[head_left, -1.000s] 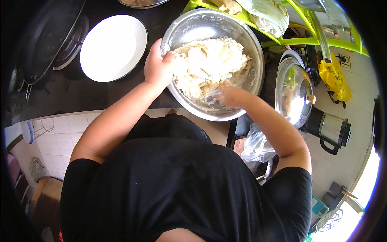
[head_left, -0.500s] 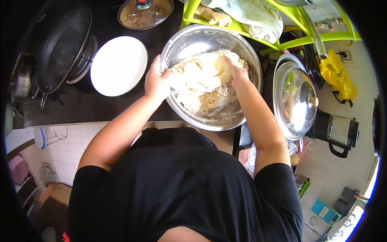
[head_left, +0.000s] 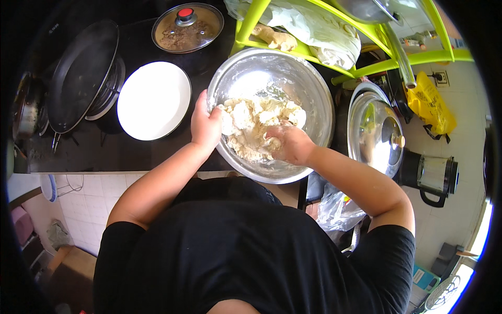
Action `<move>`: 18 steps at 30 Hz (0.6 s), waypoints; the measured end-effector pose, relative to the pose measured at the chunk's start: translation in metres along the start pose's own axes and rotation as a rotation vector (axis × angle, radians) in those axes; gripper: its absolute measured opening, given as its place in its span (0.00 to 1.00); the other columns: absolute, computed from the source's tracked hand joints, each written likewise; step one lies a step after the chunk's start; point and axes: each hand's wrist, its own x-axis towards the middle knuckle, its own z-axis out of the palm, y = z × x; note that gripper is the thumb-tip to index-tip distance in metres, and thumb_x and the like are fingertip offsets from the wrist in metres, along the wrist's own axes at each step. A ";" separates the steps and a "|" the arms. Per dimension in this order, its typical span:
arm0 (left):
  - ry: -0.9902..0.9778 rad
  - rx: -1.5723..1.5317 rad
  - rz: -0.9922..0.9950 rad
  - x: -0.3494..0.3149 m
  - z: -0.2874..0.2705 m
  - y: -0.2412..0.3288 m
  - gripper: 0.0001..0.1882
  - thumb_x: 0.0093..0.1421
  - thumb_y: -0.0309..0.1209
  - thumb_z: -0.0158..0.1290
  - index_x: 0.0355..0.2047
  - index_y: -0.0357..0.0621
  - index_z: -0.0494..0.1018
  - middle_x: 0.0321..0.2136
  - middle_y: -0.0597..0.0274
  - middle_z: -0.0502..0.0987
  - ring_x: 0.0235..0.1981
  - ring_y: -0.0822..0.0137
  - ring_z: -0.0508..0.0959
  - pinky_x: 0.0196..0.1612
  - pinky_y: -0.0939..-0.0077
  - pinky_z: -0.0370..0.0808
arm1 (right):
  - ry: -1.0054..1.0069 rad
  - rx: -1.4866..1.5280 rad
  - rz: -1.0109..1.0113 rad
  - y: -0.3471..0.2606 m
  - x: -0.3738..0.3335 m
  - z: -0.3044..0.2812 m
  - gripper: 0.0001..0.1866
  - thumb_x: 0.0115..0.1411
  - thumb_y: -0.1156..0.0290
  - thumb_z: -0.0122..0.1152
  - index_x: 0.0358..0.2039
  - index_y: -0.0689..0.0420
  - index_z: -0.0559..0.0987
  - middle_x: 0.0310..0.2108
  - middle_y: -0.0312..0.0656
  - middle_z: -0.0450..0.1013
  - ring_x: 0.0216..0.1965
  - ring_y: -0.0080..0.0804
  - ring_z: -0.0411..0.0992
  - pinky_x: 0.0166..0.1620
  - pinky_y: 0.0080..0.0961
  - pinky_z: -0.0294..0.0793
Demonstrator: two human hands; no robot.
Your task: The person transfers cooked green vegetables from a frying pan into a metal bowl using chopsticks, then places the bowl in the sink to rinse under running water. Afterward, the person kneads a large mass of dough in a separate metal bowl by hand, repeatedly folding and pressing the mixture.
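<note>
A large steel mixing bowl (head_left: 320, 125) holds a lumpy, pale dough (head_left: 251, 123) with floury smears on the wall around it. At the bowl's left side, my left hand (head_left: 205, 125) grips the rim, its thumb over the edge toward the dough. My right hand (head_left: 294, 145) is inside the bowl at the near right of the dough. Its fingers are curled into the dough, and the fingertips are partly hidden in it.
Left of the bowl lies a white plate (head_left: 154, 102), with a black frying pan (head_left: 83, 76) beyond it. A glass-lidded pan (head_left: 188, 29) sits behind. A green rack (head_left: 251, 23) borders the bowl's far side. To the right are a lidded steel pot (head_left: 374, 133) and a blender (head_left: 436, 172).
My right hand has come from the dough's far right side to its near side, elbow swinging outward. The dough looks more broken up and lower. My left hand stays on the rim.
</note>
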 end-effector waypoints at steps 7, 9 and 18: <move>0.006 -0.103 0.039 -0.005 0.001 -0.013 0.26 0.56 0.26 0.45 0.54 0.32 0.56 0.49 0.43 0.67 0.49 0.55 0.69 0.51 0.71 0.65 | -0.326 -0.267 0.114 -0.012 0.058 -0.007 0.20 0.45 0.73 0.53 0.42 0.50 0.73 0.30 0.47 0.74 0.37 0.45 0.72 0.39 0.35 0.71; -0.001 0.012 0.054 -0.007 -0.001 -0.004 0.25 0.56 0.26 0.45 0.54 0.32 0.56 0.48 0.44 0.67 0.48 0.56 0.70 0.50 0.71 0.65 | -0.414 -0.385 0.096 -0.019 0.074 -0.010 0.13 0.49 0.74 0.52 0.37 0.54 0.77 0.32 0.44 0.74 0.37 0.41 0.73 0.37 0.32 0.72; -0.010 0.128 0.024 -0.010 -0.008 0.008 0.26 0.56 0.29 0.45 0.55 0.36 0.56 0.46 0.44 0.69 0.45 0.52 0.71 0.47 0.67 0.67 | -0.338 -0.683 0.127 -0.020 0.111 0.016 0.09 0.51 0.74 0.51 0.29 0.56 0.80 0.32 0.44 0.75 0.36 0.37 0.74 0.35 0.29 0.73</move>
